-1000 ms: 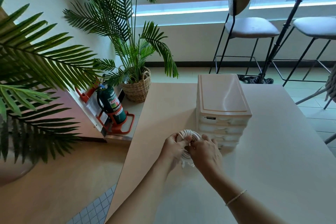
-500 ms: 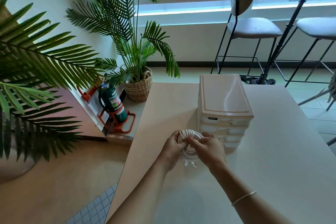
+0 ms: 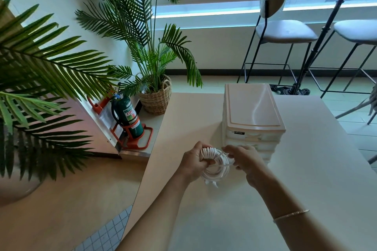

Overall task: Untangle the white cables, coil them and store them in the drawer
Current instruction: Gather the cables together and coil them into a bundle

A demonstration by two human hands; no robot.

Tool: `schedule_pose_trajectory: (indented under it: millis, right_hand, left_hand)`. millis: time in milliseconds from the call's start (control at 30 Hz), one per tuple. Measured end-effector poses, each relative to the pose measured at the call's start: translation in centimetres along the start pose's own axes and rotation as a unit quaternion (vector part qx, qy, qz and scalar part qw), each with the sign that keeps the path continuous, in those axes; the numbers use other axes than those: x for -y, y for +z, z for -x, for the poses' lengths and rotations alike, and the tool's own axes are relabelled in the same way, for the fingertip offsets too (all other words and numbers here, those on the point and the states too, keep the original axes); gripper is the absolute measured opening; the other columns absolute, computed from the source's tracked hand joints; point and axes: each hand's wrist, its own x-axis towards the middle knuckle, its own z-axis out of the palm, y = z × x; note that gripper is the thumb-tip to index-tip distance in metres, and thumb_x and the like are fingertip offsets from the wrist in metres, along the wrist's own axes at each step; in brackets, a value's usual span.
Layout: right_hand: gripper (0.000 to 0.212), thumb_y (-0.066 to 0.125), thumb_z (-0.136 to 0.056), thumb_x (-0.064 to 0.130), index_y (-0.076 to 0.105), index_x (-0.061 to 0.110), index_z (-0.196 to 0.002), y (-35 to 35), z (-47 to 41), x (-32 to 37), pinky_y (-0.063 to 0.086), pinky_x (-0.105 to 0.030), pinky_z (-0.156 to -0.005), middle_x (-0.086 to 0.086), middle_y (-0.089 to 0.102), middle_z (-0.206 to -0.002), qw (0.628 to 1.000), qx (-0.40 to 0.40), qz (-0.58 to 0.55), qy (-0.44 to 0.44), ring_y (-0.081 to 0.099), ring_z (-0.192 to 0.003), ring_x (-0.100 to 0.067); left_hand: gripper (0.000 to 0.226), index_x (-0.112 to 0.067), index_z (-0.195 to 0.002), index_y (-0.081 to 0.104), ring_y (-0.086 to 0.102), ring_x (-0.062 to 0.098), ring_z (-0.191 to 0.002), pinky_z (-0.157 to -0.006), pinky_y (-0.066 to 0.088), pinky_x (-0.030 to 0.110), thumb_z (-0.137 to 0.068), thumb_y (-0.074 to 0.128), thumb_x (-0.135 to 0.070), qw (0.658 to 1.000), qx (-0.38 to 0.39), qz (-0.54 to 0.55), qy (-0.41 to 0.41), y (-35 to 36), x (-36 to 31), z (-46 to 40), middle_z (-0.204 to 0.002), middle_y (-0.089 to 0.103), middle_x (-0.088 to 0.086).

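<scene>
A white cable (image 3: 214,170) wound into a round coil hangs just above the table, with its plug end poking out below. My left hand (image 3: 193,162) grips the coil's left side, fingers curled through the loop. My right hand (image 3: 245,161) pinches a strand of the cable at the coil's right side. Right behind my hands stands the cream drawer unit (image 3: 254,116), all its drawers pushed in.
The pale table (image 3: 306,179) runs out to the right and toward me. Its left edge drops to the floor, where a green fire extinguisher (image 3: 126,117) and a potted palm in a basket (image 3: 156,98) stand. Bar stools (image 3: 285,32) are beyond the table.
My right hand has drawn away to the right of the coil, pulling a strand across it. The left hand keeps its grip on the coil.
</scene>
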Motion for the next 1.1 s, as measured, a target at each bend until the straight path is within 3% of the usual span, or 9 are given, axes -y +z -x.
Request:
schedule_pose_trajectory:
  millis: [167,267,433,600,700,833,967,1033,1100]
  right_hand:
    - [0.031,0.055,-0.092,0.028,0.056,0.010,-0.067,-1.0,-1.0,0.5,0.042,-0.031,-0.060,-0.001,0.048,-0.056,0.997,0.044,0.049,-0.037,0.046,-0.047,-0.014]
    - [0.026,0.057,-0.090,0.027,0.063,0.015,-0.068,-1.3,-2.0,0.6,0.037,-0.025,-0.048,0.008,0.042,-0.043,0.988,0.017,0.130,-0.081,0.037,-0.035,-0.005]
    - [0.025,0.063,-0.086,0.032,0.063,0.023,-0.062,-1.9,-3.2,0.7,0.033,-0.025,-0.051,0.008,0.051,-0.052,0.955,-0.086,0.245,-0.147,0.046,-0.057,-0.011]
    - [0.017,0.066,-0.084,0.036,0.069,0.026,-0.071,-2.0,-3.6,-0.2,0.035,-0.022,-0.051,0.009,0.056,-0.057,0.955,-0.130,0.225,-0.146,0.049,-0.060,-0.009]
    - [0.016,0.067,-0.082,0.038,0.073,0.023,-0.079,-2.1,-3.7,-1.3,0.035,-0.017,-0.050,0.004,0.063,-0.070,0.961,-0.125,0.217,-0.118,0.054,-0.071,-0.012]
    - [0.018,0.069,-0.080,0.037,0.071,0.020,-0.073,-1.7,-3.6,-2.7,0.032,-0.023,-0.048,0.003,0.057,-0.058,0.977,-0.049,0.202,-0.053,0.050,-0.059,-0.013]
    - [0.019,0.067,-0.083,0.032,0.072,0.015,-0.079,-1.2,-3.2,-3.4,0.021,-0.017,-0.037,0.002,0.040,-0.048,0.982,-0.007,0.188,0.019,0.028,-0.042,-0.011]
    - [0.013,0.061,-0.087,0.023,0.070,0.014,-0.088,-1.0,-3.2,-3.7,0.019,-0.017,-0.040,0.001,0.037,-0.052,0.984,0.030,0.167,0.057,0.024,-0.046,-0.013]
    - [0.018,0.052,-0.091,0.013,0.069,0.013,-0.095,-0.9,-3.3,-4.0,0.019,-0.018,-0.043,-0.001,0.036,-0.055,0.983,0.060,0.159,0.075,0.025,-0.049,-0.013]
  left_hand:
    - [0.026,-0.018,-0.096,0.055,0.053,0.013,-0.077,-0.060,0.037,0.006,-0.078,0.067,-0.003,0.997,0.013,-0.077,-0.001,0.0,0.7,0.2,-0.086,0.059,-0.001]
    - [0.025,-0.009,-0.102,0.057,0.052,0.014,-0.080,-0.062,0.036,0.010,-0.080,0.063,0.000,0.992,0.009,-0.121,0.020,0.1,0.8,0.1,-0.089,0.058,0.001]
    - [0.024,-0.006,-0.104,0.055,0.051,0.018,-0.084,-0.070,0.033,0.016,-0.082,0.059,0.000,0.983,0.029,-0.175,0.055,0.0,0.3,0.0,-0.095,0.057,0.006]
    - [0.021,-0.014,-0.092,0.059,0.051,0.004,-0.067,-0.061,0.036,0.015,-0.075,0.069,-0.008,0.990,0.046,-0.124,0.048,0.0,-0.5,0.4,-0.074,0.057,-0.009]
    - [0.032,-0.031,-0.074,0.053,0.048,-0.005,-0.057,-0.060,0.038,0.011,-0.069,0.075,-0.009,0.998,0.032,-0.044,0.044,0.4,-1.1,0.6,-0.060,0.056,-0.022]
    - [0.047,-0.042,-0.088,0.054,0.048,-0.004,-0.053,-0.062,0.042,0.010,-0.069,0.076,-0.006,0.998,0.053,0.014,0.040,1.0,-2.0,0.8,-0.056,0.056,-0.024]
    - [0.045,-0.050,-0.083,0.066,0.062,0.007,-0.077,-0.084,0.054,0.030,-0.060,0.072,-0.012,0.997,0.051,0.053,0.035,1.5,-1.7,1.0,-0.079,0.068,-0.013]
    - [0.040,-0.046,-0.077,0.067,0.061,0.007,-0.075,-0.080,0.054,0.031,-0.059,0.071,-0.010,0.997,0.049,0.052,0.031,1.5,-1.8,1.1,-0.077,0.068,-0.013]
    - [0.043,-0.046,-0.073,0.067,0.058,0.000,-0.064,-0.068,0.050,0.019,-0.061,0.072,-0.004,0.997,0.053,0.048,0.023,1.4,-1.7,1.0,-0.069,0.066,-0.018]
